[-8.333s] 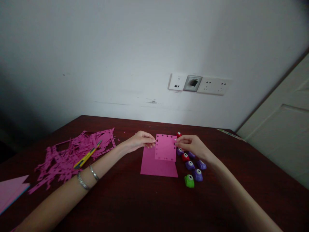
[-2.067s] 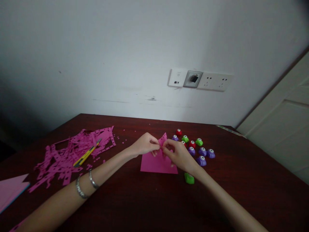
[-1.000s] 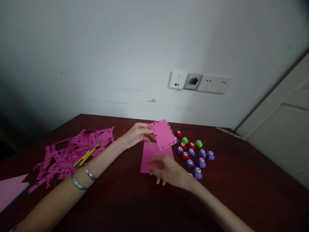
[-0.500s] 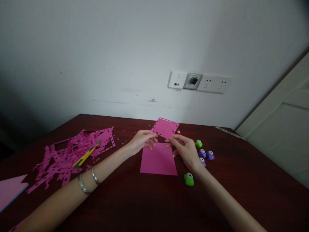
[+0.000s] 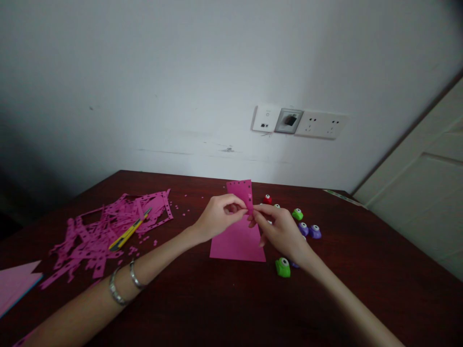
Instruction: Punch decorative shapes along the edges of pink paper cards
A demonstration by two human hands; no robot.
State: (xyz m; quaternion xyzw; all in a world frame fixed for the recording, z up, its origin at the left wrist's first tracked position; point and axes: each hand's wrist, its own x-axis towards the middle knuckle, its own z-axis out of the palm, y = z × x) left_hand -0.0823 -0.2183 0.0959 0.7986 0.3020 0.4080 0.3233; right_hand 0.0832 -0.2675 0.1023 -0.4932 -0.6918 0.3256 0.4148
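A pink sheet of paper with punched holes along its edges (image 5: 239, 191) is raised above the table, folded or curled to about half its earlier width. My left hand (image 5: 219, 217) pinches its lower edge. At the lower right corner, my right hand (image 5: 280, 229) grips the same paper between thumb and fingers. Below both hands a plain pink sheet (image 5: 237, 246) lies flat on the dark table. Close to my right hand are several craft punches, among them a green punch (image 5: 283, 268), a purple punch (image 5: 315, 232) and a red punch (image 5: 267, 198).
Pink paper scraps (image 5: 94, 236) are heaped on the left, with a yellow utility knife (image 5: 128, 234) on top. Light pink sheets (image 5: 16, 284) lie at the table's left edge. Behind the table (image 5: 217, 308) rises a wall with sockets (image 5: 321, 125).
My hands have come together, and the hole-edged sheet has gone from spread flat to folded or curled over. More punches now show behind my right hand.
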